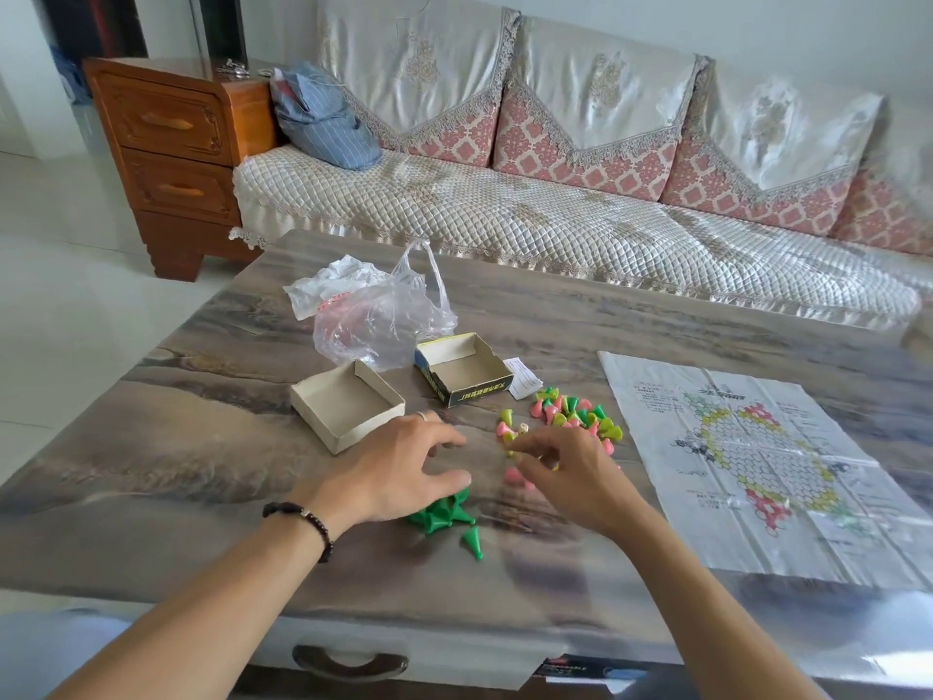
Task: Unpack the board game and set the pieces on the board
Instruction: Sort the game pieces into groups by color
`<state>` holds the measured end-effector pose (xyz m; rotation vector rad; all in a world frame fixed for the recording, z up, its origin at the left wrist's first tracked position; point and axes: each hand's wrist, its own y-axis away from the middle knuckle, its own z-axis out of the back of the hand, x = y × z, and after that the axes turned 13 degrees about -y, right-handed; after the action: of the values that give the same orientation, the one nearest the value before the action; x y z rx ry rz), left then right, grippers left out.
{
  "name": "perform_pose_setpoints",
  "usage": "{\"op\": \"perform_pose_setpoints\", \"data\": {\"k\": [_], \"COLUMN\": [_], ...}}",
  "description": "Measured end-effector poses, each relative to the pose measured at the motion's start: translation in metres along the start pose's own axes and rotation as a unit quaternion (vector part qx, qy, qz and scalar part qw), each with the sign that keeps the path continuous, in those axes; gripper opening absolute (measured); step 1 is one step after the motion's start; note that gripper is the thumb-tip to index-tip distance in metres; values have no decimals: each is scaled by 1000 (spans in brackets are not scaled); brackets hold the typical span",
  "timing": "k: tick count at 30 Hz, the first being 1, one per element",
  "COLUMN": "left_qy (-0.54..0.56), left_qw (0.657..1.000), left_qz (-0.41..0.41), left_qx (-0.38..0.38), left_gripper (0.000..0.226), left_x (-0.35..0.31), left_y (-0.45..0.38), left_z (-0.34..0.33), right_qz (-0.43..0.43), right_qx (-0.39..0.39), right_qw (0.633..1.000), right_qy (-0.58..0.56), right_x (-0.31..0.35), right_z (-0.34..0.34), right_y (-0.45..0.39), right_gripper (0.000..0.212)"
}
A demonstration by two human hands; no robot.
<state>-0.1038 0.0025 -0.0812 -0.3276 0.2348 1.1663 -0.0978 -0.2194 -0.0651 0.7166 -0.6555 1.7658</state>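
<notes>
The left hand (pixel 404 469) hovers with spread, relaxed fingers over a small heap of green pieces (pixel 444 517) on the table (pixel 202 447). The right hand (pixel 565 472) reaches among the mixed pieces (pixel 575 414); whether its blurred fingers pinch one I cannot tell. The paper board (pixel 757 462) lies unfolded at the right, and both box halves (pixel 348 404) stand behind the hands.

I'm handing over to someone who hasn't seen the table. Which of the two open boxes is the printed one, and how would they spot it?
Start at the clear plastic bag in the middle of the table. Two open box halves sit just in front of it. The printed box is the right one, nearest the mixed pile of pieces; its dark outer walls with yellow lettering set it apart from the plain pale box to its left.
</notes>
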Motion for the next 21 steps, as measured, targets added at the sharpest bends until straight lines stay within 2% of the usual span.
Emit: {"op": "perform_pose_setpoints", "data": {"k": [4, 7, 9, 12, 17, 21], "left_qy": [-3, -8, -15, -35, -69, -111], "left_qw": [999, 999, 998, 997, 995, 990], "left_qz": [-20, -30, -39, -58, -69, -78], "left_qx": [-34, -40, -43, -27, 22, 48], "left_gripper": [32, 28, 30, 36, 48, 42], "left_x": [-19, -33, -42, -52, -58, -58], "left_y": [-31, -62, -85, -119, -160, -178], "left_z": [-9, -14, -16, -20, -30, -36], "right_qz": [-26, -63, -79, -84, -44, -41], "right_qx": [-85, -143, -149, -111, -36, 11], "right_qw": [996, 987, 984, 986, 995, 997], "right_qy": [12, 34, 60, 91, 87, 72], "right_x": [-23, -47, -63, -82, -87, -86], "right_z": [32, 58, 70, 77, 76, 82], "right_y": [-11, -26, -38, -56, -72, -78], "right_gripper": [15, 18, 20, 24, 20, 21]}}
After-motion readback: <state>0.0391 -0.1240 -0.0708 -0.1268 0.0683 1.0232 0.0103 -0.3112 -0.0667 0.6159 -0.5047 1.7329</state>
